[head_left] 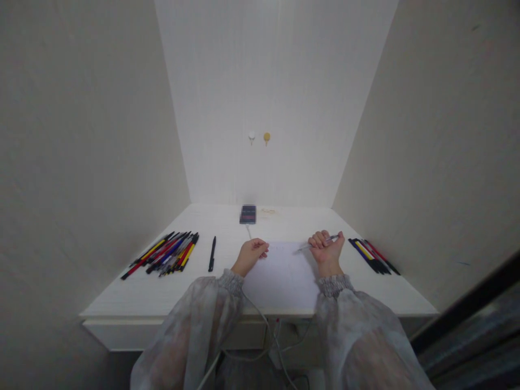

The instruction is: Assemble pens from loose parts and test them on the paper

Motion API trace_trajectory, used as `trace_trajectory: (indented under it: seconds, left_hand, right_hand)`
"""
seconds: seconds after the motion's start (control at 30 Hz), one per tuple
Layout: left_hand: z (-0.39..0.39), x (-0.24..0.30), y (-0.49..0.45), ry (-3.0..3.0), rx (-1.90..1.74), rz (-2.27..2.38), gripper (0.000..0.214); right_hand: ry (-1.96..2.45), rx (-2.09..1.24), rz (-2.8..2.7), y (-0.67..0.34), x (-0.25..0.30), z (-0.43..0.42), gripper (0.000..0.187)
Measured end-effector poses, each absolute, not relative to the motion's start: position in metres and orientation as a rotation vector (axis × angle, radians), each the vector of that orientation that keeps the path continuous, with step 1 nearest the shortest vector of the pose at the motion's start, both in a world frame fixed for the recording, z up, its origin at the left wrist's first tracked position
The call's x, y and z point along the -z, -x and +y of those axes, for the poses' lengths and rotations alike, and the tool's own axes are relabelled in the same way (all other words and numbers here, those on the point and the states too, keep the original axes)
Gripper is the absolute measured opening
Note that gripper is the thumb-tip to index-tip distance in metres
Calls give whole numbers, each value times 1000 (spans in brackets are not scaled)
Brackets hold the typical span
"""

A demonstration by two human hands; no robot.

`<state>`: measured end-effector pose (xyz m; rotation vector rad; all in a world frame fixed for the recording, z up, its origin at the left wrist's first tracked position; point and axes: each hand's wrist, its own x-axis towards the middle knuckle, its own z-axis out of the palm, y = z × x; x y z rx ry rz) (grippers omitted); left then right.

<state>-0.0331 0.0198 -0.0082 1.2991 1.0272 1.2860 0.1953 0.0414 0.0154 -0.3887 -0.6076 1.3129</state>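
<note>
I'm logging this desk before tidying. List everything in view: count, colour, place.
Walls: 3, whitish, back and sides
Desk: 1, white, between walls
Drawer front: at least 1, white, below desktop
Pen pile: many, overlapping; mixed colours; desk's left
Lone pen: 1, black, right of the pile
Pen row: several, black, yellow, white, red, desk's right
Paper: 1, white, on the desk
Held pen: 1, clear-looking, in the right hand
Device: 1, dark, blurred, desk's back
Cables: uncounted, whitish, by device and below desk
Mark: 1, brownish, beside device
Wall hooks: 2, white and yellow, back wall
Left hand: 1, bare, paper's left edge
Right hand: 1, bare, paper's right edge
Sleeves: 2, translucent whitish, foreground
</note>
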Motion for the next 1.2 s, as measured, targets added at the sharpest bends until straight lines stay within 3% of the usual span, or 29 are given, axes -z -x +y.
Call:
trace_trajectory:
  seconds: [0.23,0.47,0.83,1.2]
  left_hand:
    - [22,17,38,-1513,-1322,1173,21]
    - [21,19,52,-1856,-1422,1620,17]
    - [20,18,52,-2156,-872,1893,17]
    - [20,16,50,-2159,-627,1962,34]
  right_hand:
    - [364,-1376,-680,-198,-10,44,40]
    - [304,-1369,-550,-198,-6,48,39]
    - [264,-1497,-461,-197,-8,47,42]
    - [267,-1464,-483,-197,-4,50,53]
